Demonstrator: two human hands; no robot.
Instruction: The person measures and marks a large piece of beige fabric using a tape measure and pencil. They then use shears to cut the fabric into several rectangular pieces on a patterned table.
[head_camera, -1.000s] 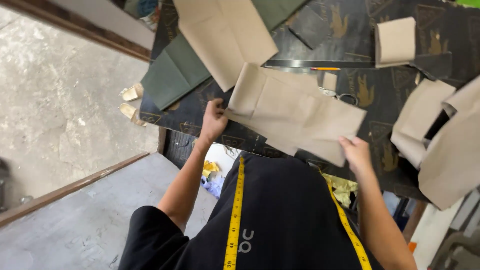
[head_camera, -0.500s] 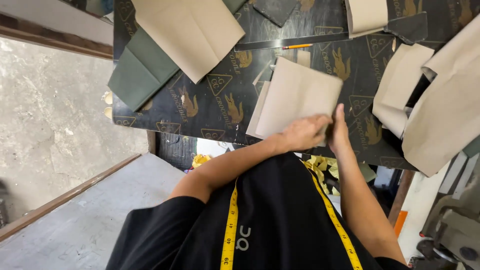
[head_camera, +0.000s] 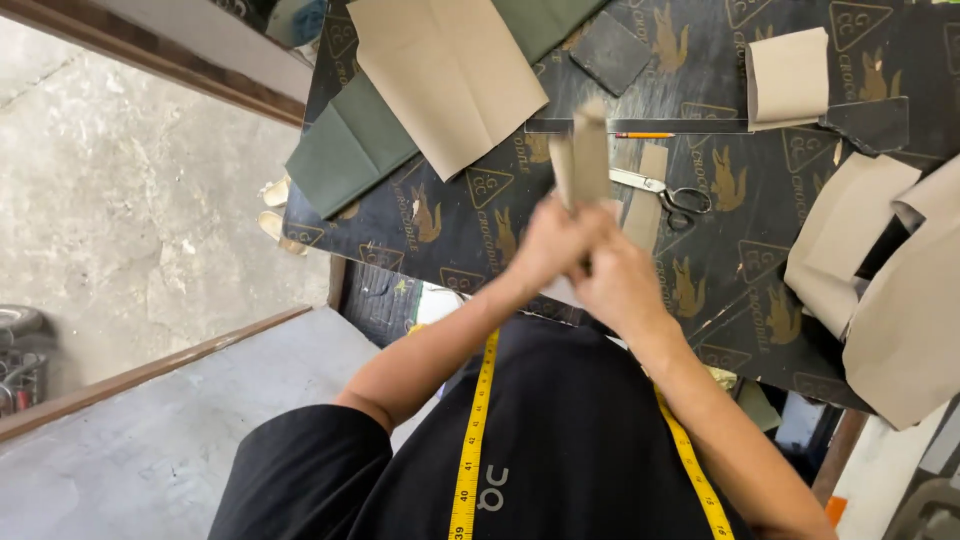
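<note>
Both hands, left hand and right hand, clamped the folded tan fabric strip upright (edges best kept aligned) above the desk.

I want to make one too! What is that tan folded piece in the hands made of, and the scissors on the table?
The tan folded piece looks like matte woven cloth, maybe stiff paper: it stands up with sharp creases while the left hand and right hand hold it. The scissors seem metal, with shiny silver blades and dark handle loops.
</note>
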